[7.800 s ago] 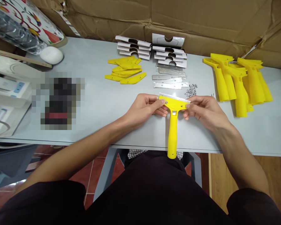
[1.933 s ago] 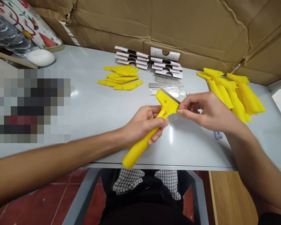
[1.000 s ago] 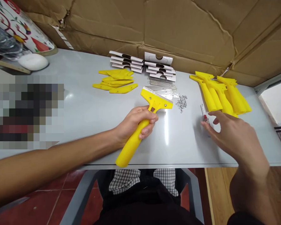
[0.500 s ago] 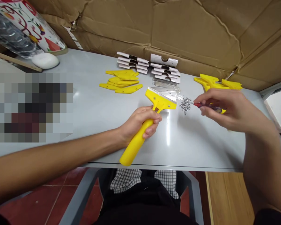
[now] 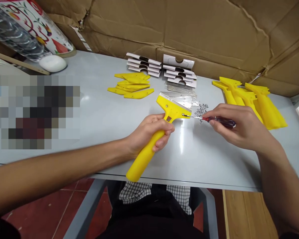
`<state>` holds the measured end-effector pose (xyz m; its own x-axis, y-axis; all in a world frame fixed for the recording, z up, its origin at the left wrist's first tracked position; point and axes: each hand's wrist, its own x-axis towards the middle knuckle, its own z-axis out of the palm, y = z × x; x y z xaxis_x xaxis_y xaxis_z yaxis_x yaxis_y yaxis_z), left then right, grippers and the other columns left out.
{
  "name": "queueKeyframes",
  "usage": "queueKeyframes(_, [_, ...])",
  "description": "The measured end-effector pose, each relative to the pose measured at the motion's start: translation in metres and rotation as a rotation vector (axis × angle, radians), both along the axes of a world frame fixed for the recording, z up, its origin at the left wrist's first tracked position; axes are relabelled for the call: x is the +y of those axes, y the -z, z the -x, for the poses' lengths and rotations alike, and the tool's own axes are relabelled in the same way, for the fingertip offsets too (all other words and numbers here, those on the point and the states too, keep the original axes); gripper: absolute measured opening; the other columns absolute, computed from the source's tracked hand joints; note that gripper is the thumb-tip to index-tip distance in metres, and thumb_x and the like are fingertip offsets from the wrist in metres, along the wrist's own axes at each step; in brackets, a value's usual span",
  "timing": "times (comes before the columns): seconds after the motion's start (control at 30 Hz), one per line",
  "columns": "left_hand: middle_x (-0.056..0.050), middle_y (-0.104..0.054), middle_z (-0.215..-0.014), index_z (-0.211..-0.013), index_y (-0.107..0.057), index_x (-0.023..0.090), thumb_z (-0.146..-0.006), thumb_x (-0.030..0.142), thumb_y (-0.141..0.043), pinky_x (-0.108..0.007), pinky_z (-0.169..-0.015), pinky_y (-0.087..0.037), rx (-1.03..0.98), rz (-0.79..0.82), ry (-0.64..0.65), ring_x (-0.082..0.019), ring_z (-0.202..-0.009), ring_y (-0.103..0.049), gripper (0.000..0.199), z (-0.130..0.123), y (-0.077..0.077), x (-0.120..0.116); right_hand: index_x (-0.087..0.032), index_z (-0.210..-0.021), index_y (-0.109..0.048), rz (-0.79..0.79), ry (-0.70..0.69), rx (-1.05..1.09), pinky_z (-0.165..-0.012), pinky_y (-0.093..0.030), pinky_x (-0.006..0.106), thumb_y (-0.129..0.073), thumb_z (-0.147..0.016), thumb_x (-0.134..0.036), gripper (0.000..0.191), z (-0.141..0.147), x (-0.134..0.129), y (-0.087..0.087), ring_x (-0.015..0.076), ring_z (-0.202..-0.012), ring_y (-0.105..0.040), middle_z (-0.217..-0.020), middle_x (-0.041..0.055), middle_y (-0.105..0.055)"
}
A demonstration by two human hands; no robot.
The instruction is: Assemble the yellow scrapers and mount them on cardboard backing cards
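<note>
My left hand [image 5: 155, 132] is closed around the neck of a yellow scraper [image 5: 142, 159], its wide head tilted up and away from me. A metal blade [image 5: 175, 100] runs along the head's far edge, and two screws show on its face. In my right hand [image 5: 239, 126] is a screwdriver [image 5: 220, 121] with a red and dark handle, pinched between thumb and fingers. Its thin shaft reaches left to the screw [image 5: 183, 115] at the head's right end; the tip seems to touch it. Behind the shaft lies a pile of small screws [image 5: 201, 109].
Yellow flat plates [image 5: 132, 86] lie left of several folded white cards [image 5: 180, 73]. Loose metal blades [image 5: 180, 93] sit before the cards. More yellow scraper handles [image 5: 259, 99] rest at the right. Cardboard [image 5: 129, 26] stands along the back; a white rounded object [image 5: 52, 63] is at the left.
My right hand has brought the screwdriver from over the screw pile to the scraper head's right-hand screw. My left hand keeps its hold on the scraper. The view has shifted slightly.
</note>
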<state>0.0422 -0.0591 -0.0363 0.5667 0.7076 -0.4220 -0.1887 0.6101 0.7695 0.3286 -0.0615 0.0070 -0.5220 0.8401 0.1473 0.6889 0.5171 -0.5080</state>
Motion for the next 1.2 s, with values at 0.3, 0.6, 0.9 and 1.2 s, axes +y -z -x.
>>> queueKeyframes(0.3, [0.006,-0.047,-0.04,-0.065,-0.055,0.021,-0.077,0.026,-0.076,-0.016,-0.031,-0.03,0.022,-0.009,0.002,-0.006,-0.029,-0.034,0.024,0.001,0.0,-0.002,-0.035,-0.114,-0.081,-0.007,0.021,-0.025,-0.068,-0.052,0.044,-0.065,-0.103,-0.031,0.02,0.002,-0.003,-0.005,0.0249,-0.079,-0.068,-0.1,0.0034,-0.079])
queueKeyframes(0.6, [0.006,-0.051,-0.042,-0.076,-0.058,0.021,-0.083,0.024,-0.073,-0.017,-0.032,-0.034,0.072,-0.044,-0.004,-0.007,-0.03,-0.037,0.017,0.001,0.003,-0.005,-0.031,-0.115,-0.086,-0.086,0.028,-0.115,-0.068,-0.048,0.042,-0.068,-0.1,-0.03,0.024,0.008,-0.009,-0.017,0.0207,-0.07,-0.065,-0.104,0.0052,-0.078])
queueKeyframes(0.9, [0.006,-0.052,-0.042,-0.075,-0.059,0.021,-0.084,0.022,-0.072,-0.017,-0.033,-0.034,0.045,-0.056,-0.014,-0.007,-0.031,-0.04,0.016,-0.001,0.006,-0.007,-0.03,-0.096,-0.078,-0.237,0.19,-0.009,-0.066,-0.057,0.045,-0.083,-0.094,-0.031,0.006,0.036,-0.013,-0.048,0.0238,-0.075,-0.074,-0.092,0.0032,-0.082])
queueKeyframes(1.2, [0.006,-0.051,-0.041,-0.072,-0.058,0.021,-0.083,0.022,-0.071,-0.017,-0.033,-0.033,0.038,-0.036,-0.022,-0.007,-0.031,-0.039,0.017,0.0,0.004,-0.005,-0.025,-0.1,-0.066,-0.453,0.292,-0.018,-0.062,-0.048,0.039,-0.053,-0.112,-0.035,0.02,0.027,-0.016,-0.013,0.0178,-0.065,-0.07,-0.076,0.0016,-0.074])
